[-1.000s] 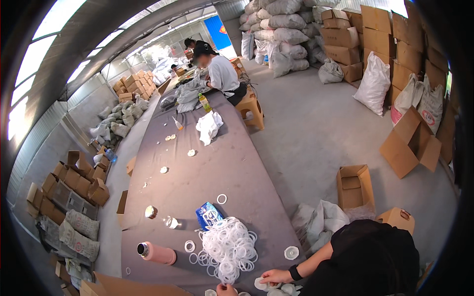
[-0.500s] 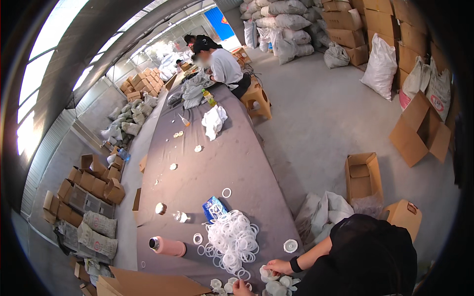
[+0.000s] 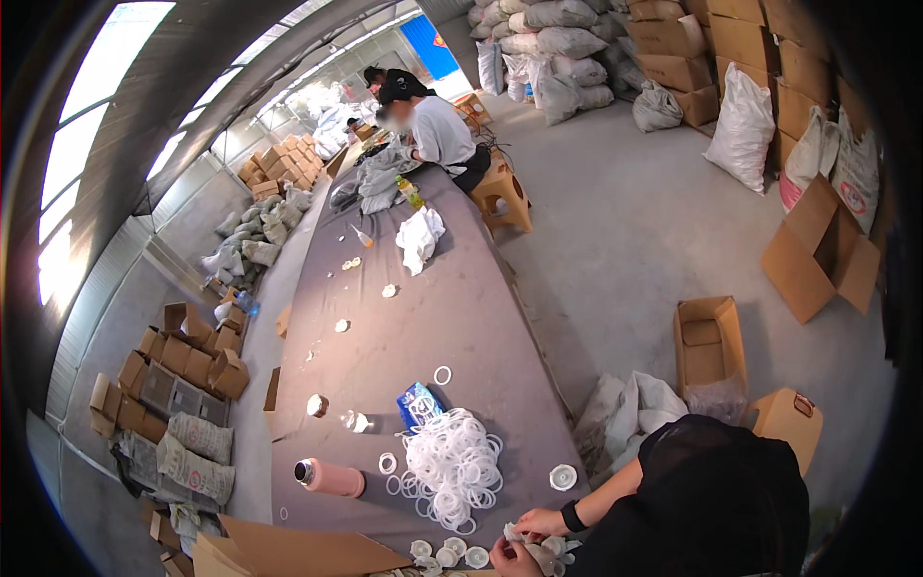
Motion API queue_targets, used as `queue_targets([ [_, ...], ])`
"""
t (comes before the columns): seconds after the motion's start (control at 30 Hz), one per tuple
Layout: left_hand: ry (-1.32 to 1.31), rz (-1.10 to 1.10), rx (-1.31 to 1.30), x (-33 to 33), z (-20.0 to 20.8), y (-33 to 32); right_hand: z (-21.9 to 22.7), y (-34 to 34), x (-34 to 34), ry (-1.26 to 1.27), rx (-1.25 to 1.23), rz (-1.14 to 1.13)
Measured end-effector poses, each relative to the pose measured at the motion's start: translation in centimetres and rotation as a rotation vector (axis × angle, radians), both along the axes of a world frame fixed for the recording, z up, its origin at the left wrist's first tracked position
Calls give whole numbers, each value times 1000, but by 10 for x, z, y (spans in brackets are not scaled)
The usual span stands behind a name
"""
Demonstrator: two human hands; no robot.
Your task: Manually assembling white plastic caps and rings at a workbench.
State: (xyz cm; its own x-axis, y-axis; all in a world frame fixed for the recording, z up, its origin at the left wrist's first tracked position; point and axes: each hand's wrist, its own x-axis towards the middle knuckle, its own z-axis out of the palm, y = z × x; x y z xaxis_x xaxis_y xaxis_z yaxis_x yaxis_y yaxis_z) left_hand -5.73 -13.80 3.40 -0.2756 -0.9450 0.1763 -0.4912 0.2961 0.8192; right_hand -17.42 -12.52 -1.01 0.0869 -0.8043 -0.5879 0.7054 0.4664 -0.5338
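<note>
Sacks (image 3: 567,58) and cardboard boxes (image 3: 673,72) are piled up around a big workroom, and a long desk (image 3: 404,346) with a dull cloth on it runs down the middle. The left hand (image 3: 514,560) has just moved over to the right, so now it is right next to the right hand (image 3: 546,522). That means both hands seem to be busy at one spot. The right hand pinches a small white cap (image 3: 511,531). The left hand is curled up close to it, but I cannot tell if it grips anything. Where the left hand was, white caps (image 3: 446,557) now show at the near end of the desk. More white pieces (image 3: 555,546) sit under the right hand. A big heap of white rings (image 3: 452,471) lies just past the hands, touching a blue packet (image 3: 419,406). On the left, an open carton (image 3: 298,548) and a pink bottle (image 3: 332,479) make a kind of wall. On the right, one round lid (image 3: 562,477) lies near the desk's edge, so an elbow could knock it off. Bare cloth between that lid and the heap leaves some room to move.
</note>
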Motion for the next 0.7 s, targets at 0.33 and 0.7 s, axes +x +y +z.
queue_targets([
  [0.33,285,241,345,8,29,5,18,-1,7,19,-58,94],
  [0.7,219,147,172,10,8,-5,49,-3,4,30,-90,74],
])
